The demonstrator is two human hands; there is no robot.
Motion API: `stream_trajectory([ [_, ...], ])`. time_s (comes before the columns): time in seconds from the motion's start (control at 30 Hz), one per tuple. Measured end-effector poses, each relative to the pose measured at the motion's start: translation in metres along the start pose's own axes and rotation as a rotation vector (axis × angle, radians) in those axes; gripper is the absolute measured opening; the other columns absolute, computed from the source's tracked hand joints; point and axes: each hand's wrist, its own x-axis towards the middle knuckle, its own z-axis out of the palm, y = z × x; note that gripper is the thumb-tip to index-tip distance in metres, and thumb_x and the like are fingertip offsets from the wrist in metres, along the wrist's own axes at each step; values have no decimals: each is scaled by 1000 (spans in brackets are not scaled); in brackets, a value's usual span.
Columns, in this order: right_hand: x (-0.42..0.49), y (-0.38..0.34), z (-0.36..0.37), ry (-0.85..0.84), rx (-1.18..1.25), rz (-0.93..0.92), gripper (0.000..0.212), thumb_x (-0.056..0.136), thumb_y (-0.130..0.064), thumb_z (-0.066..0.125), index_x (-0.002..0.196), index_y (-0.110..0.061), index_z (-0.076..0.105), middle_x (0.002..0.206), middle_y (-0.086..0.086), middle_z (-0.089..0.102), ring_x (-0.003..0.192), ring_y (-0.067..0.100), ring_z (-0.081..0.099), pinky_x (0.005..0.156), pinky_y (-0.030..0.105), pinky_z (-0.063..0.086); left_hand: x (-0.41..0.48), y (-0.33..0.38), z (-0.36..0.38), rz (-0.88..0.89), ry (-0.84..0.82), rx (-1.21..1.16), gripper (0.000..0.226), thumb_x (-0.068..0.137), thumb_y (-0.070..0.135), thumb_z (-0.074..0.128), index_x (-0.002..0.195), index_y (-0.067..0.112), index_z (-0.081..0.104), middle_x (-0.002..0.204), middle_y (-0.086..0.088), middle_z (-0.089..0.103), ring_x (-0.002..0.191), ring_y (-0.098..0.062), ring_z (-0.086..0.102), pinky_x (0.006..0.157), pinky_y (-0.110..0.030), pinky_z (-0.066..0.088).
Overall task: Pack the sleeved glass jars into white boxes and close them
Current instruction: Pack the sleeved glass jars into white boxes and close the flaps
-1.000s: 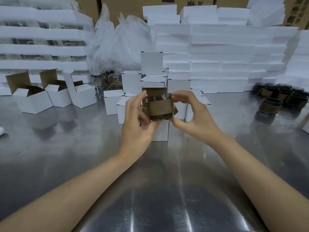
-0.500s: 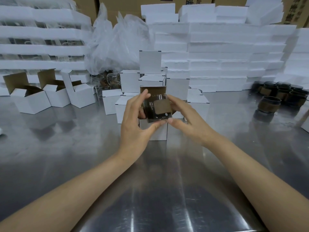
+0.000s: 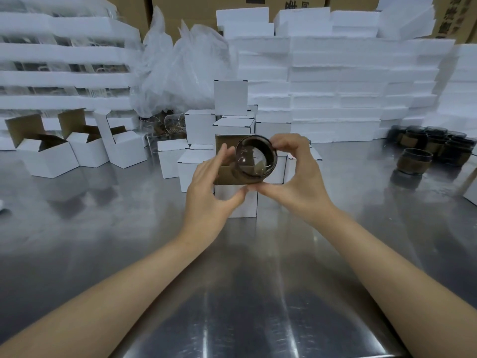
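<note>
Even, cool overhead light; streaky glare on the steel tabletop [image 3: 245,293] toward 6 o'clock; wide-angle bending at edges; background slightly soft.

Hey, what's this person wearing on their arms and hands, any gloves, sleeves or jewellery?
Nothing visible: the left hand and right hand are bare, without gloves, rings, watch or bracelet. Both forearms are uncovered to the frame edge, so no sleeves show. Fingernails look short and unpainted.

A brushed steel bench [image 3: 108,223] fills the foreground, streaked with pale reflections of overhead light. Behind it rise stacked white foam slabs [image 3: 343,81] and, on the left, foam trays [image 3: 64,78]. Crumpled clear plastic bags [image 3: 180,73] sit between them. Brown cartons [image 3: 284,3] with printed characters, too blurred to read, close the back.
</note>
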Motion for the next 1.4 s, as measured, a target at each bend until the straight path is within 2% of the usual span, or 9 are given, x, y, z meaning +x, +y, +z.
stream_trajectory([
  [0.1, 0, 3, 3, -11, -64, -86, 84, 62, -19, 90, 131, -30, 43, 115, -27, 48, 109, -3, 51, 97, 18, 39, 0, 2, 0, -43, -10, 8, 69, 74, 11, 80, 134, 30, 52, 115, 28, 54, 110, -12, 56, 101, -34, 43],
  [0.2, 1, 7, 5, -24, -117, -136, 72, 65, -19, 89, 126, -12, 54, 116, -6, 51, 111, -5, 46, 95, 17, 39, 1, 5, -3, -17, 18, 27, 70, 72, 10, 79, 124, 46, 49, 113, 36, 53, 105, -9, 55, 100, -44, 43],
  [0.5, 1, 2, 5, -44, -86, -141, 66, 66, -14, 88, 121, -7, 54, 119, -8, 50, 114, 5, 49, 93, 24, 45, 2, 5, -4, -23, 8, 73, 69, 74, 8, 78, 128, 40, 49, 114, 42, 49, 109, -9, 53, 103, -47, 39],
  [0.67, 0, -7, 1, -80, 48, -27, 81, 67, -20, 87, 133, -28, 40, 129, -22, 49, 121, 1, 51, 96, 18, 44, -1, 3, -1, -110, -26, 37, 63, 85, 29, 70, 140, 36, 39, 122, 19, 54, 119, -17, 49, 105, -47, 36],
  [0.8, 3, -8, -6, -144, 109, 62, 79, 74, -10, 78, 141, -23, 39, 139, -7, 49, 118, 13, 55, 98, 24, 46, -2, 11, -2, -143, -37, -4, 66, 85, 65, 49, 137, 57, 9, 116, 33, 53, 124, -17, 45, 110, -36, 28],
  [1.0, 3, -7, -5, -148, 244, 261, 56, 80, -3, 70, 132, -15, 54, 121, 5, 63, 93, 16, 62, 88, 24, 48, -2, 9, -2, -170, -45, -36, 68, 80, 79, 30, 139, 46, 27, 96, 42, 53, 110, 1, 34, 102, -12, 17],
  [1.1, 3, -9, -4, -144, 338, 391, 46, 79, -22, 71, 123, -11, 63, 111, 4, 69, 93, 17, 66, 88, 27, 51, -2, 8, -3, -169, -8, -27, 52, 85, 60, 38, 130, 35, 44, 89, 20, 59, 103, 19, 36, 106, -25, 19],
  [1.2, 5, -9, -5, -141, 374, 454, 50, 77, -34, 76, 117, -7, 67, 105, 8, 72, 97, 23, 68, 90, 32, 53, 0, 7, -5, -212, -7, -1, 42, 82, 62, 39, 112, 34, 50, 93, 5, 64, 99, 11, 47, 112, -44, 14],
  [1.4, 7, -10, -5, -148, 396, 479, 46, 77, -38, 69, 111, -7, 70, 83, 2, 72, 72, 8, 65, 69, 18, 50, 1, 3, -4, -252, -13, 44, 34, 78, 65, 41, 94, 37, 49, 81, 19, 54, 99, 5, 47, 114, -45, 7],
])
